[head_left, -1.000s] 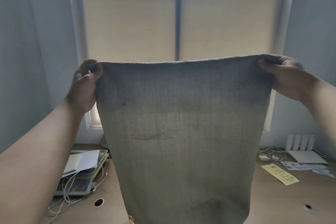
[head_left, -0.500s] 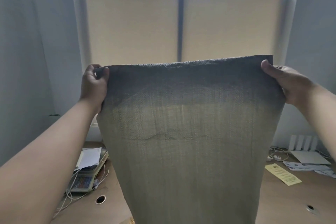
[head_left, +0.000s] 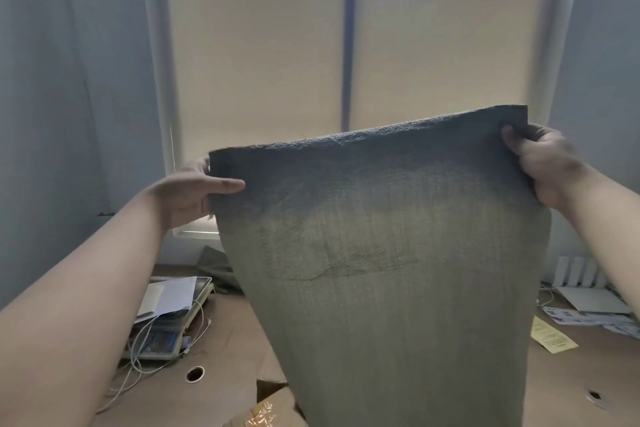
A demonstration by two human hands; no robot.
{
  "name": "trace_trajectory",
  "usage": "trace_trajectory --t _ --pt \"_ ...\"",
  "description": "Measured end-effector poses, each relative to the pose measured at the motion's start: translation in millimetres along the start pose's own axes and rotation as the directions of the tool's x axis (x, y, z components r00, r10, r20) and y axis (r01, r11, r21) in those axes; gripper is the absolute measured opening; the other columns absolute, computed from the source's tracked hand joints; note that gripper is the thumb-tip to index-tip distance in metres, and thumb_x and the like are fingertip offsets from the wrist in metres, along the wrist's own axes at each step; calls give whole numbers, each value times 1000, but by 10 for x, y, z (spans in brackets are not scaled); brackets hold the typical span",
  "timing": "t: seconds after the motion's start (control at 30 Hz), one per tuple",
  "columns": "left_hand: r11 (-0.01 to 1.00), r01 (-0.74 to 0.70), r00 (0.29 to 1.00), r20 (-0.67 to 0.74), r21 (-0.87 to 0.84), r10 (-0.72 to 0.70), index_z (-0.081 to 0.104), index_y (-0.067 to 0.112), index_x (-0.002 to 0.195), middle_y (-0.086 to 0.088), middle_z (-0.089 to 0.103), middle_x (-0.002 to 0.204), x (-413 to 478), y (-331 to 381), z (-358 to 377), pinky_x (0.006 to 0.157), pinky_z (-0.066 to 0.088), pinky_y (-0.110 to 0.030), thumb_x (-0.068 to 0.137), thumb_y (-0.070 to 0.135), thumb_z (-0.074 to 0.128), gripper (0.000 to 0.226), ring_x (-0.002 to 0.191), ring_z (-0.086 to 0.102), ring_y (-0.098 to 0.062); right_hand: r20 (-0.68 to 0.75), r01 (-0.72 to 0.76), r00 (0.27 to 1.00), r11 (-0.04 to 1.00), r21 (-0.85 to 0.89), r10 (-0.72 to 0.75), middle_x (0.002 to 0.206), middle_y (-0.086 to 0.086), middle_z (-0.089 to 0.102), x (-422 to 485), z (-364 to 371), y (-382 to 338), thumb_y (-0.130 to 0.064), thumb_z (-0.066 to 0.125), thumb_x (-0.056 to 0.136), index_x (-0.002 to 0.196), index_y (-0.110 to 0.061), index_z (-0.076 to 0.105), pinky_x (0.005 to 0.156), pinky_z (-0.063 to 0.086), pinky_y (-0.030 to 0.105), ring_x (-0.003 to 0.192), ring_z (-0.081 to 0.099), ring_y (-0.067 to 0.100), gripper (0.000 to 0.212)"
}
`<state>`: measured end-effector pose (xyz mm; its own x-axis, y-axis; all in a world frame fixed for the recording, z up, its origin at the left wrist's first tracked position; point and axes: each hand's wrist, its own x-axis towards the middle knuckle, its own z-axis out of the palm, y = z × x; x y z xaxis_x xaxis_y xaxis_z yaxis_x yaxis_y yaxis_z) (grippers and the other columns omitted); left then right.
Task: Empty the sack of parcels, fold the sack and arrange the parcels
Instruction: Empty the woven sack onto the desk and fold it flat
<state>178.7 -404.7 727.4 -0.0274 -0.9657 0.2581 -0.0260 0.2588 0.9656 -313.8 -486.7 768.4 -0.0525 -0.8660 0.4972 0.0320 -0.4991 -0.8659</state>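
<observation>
the sack [head_left: 398, 288] hangs flat between the hands — left hand [head_left: 187, 194] pinches one top corner, right hand [head_left: 547, 163] grips the other.

Woven grey sack [head_left: 398, 270] held upright before a blinded window [head_left: 259, 62]. The left grip [head_left: 188, 194] pinches the lower top corner and the right grip [head_left: 547, 163] the higher one. Below, a brown surface [head_left: 225, 340] bears a weighing scale [head_left: 162, 340], a yellow slip [head_left: 554, 340] and a cardboard parcel [head_left: 273, 402].

The grey-green woven sack [head_left: 398, 253] is hanging between the left hand [head_left: 187, 194] and right hand [head_left: 547, 163] above the brown table [head_left: 225, 333], the grey digital scale [head_left: 162, 340] lying to its left, the yellow paper slip [head_left: 554, 340] to its right.
</observation>
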Motion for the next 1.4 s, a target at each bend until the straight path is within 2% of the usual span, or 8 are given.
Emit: trace_trajectory --t 0.23,0.53,0.67,0.87,1.1,1.2,1.3,1.4 --pt "998 -42 996 -86 -38 39 80 11 91 -10 77 105 38 -198 36 70 63 -31 39 20 100 57 86 76 -18 -114 113 953 678 -726 -280 111 29 62 18 3 78 -32 41 104 110 -4 56 78 38 38 103 57 45 32" --pt "968 -248 916 -315 47 249 63 21 114 -7 74 102 129 -160 198 77 62 -31 89 9 72 29 85 72 -17 -264 -81 961 826 -558 -84 129 17 57 35 47 5 -55 45 92 126 -11 49 89 42 39 116 54 35 56" --pt "971 -228 885 -401 67 235 51 40 121 -13 70 108 147 -158 159 80 58 -36 77 22 85 58 89 71 -23 -7 -190 980 932 -310 198 126 14 62 66 -119 3 -55 75 66 134 -23 45 86 57 53 110 65 33 81" --pt "975 -220 904 -369 33 217 65 16 90 -7 64 115 131 -163 148 62 57 -15 93 1 63 15 76 68 -8 458 -282 814 932 -227 358 136 16 61 -36 -435 37 -10 88 66 144 -28 44 83 60 43 118 63 33 92" --pt "994 -47 969 -247 -103 21 78 14 75 -3 74 76 66 -133 36 56 59 -19 98 0 53 36 58 70 -6 389 -349 790 869 -351 474 116 -2 74 -119 -512 85 -20 104 23 156 -34 19 82 60 31 113 67 14 158" --pt "986 52 998 -20 -156 -56 83 10 84 -9 77 84 -38 -60 43 64 61 -22 76 7 81 9 71 75 -12 312 -326 827 852 -410 467 139 9 57 -142 -468 49 -23 99 50 156 -39 18 94 56 41 123 61 19 135" --pt "995 96 984 151 -33 -90 77 3 107 -15 76 105 -50 -73 -24 71 60 -24 33 7 101 78 87 75 -18 298 -322 833 846 -425 467 136 9 57 -168 -456 3 -9 66 92 150 -46 30 98 53 45 121 61 25 78" --pt "993 111 988 105 31 -114 71 0 116 -18 72 113 -48 -56 12 71 60 -23 50 -15 82 68 89 74 -18 370 -325 816 882 -342 444 118 12 71 -158 -505 -6 -22 79 79 132 -35 57 73 63 34 97 70 20 59"
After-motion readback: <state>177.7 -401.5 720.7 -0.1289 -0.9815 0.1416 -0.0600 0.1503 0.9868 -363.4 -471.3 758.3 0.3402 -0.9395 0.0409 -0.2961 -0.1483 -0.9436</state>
